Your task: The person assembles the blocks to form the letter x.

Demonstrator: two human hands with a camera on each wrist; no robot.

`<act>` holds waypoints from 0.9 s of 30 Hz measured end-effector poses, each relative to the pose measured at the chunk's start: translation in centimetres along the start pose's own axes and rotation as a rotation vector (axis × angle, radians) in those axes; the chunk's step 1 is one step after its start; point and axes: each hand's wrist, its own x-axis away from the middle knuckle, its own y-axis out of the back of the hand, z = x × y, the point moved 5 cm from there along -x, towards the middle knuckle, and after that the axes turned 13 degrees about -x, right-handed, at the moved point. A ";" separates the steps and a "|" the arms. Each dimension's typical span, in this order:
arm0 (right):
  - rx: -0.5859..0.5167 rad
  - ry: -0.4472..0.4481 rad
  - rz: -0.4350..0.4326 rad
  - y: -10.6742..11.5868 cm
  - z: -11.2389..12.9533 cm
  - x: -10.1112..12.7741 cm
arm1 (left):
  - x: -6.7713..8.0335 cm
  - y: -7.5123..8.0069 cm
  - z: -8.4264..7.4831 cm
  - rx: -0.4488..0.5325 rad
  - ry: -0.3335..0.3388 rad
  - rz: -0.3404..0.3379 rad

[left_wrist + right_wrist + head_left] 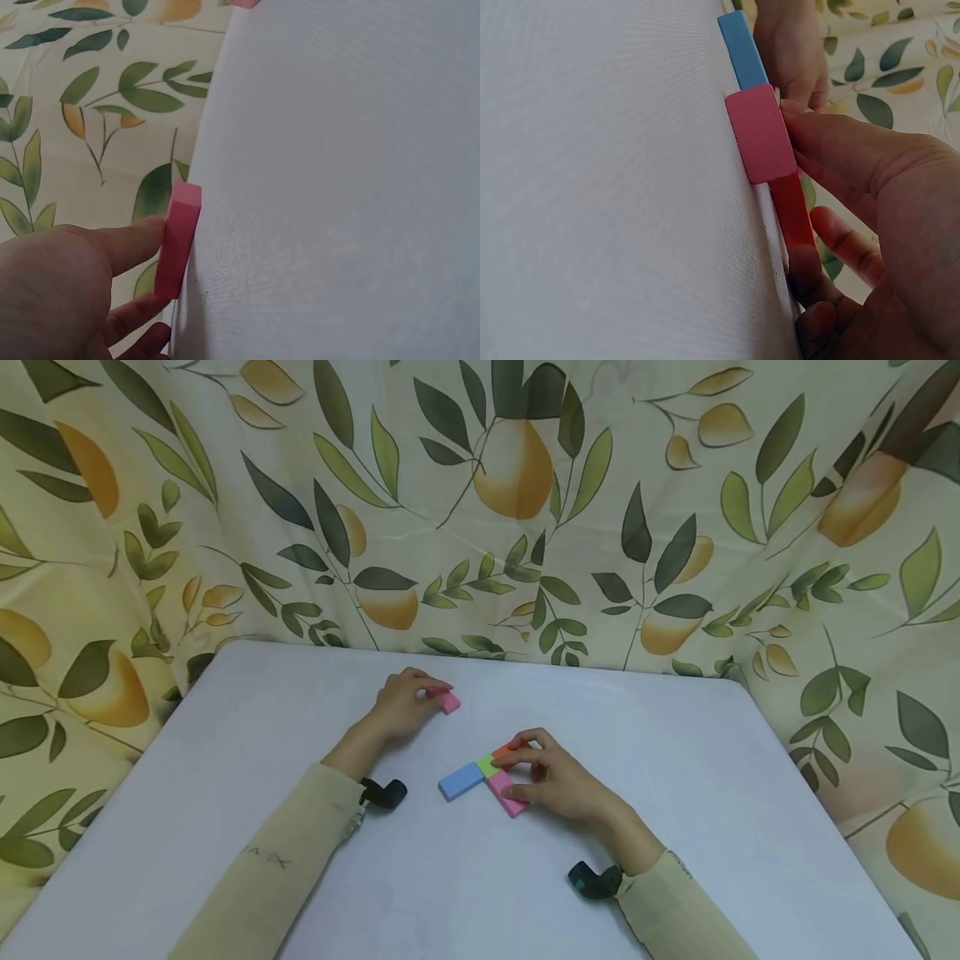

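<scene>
My left hand (405, 706) pinches a small pink block (450, 702) between thumb and fingers, towards the table's back edge. The left wrist view shows this pink block (178, 240) standing upright at the fingertips. Nearer the middle, a blue block (461, 782), a green block (487, 766), an orange block (501, 751) and a second pink block (501, 787) lie joined edge to edge. My right hand (558, 781) holds this group, thumb on the pink block (761, 133) and curved fingers at the green and orange ones. The fingers partly cover the orange block (791, 214).
The blocks lie on a white-covered table (660, 735). A curtain (465, 527) printed with leaves and fruit hangs behind it and at both sides. Dark wrist cameras sit at the left cuff (384, 793) and the right cuff (596, 881).
</scene>
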 end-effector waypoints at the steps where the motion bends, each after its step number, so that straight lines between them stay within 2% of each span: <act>1: -0.001 0.001 0.000 0.0 0.0 0.0 | 0.0 0.0 0.0 0.001 0.001 -0.001; 27: -0.021 0.005 0.004 0.1 -0.2 0.0 | -0.1 -0.2 0.3 0.041 0.034 0.003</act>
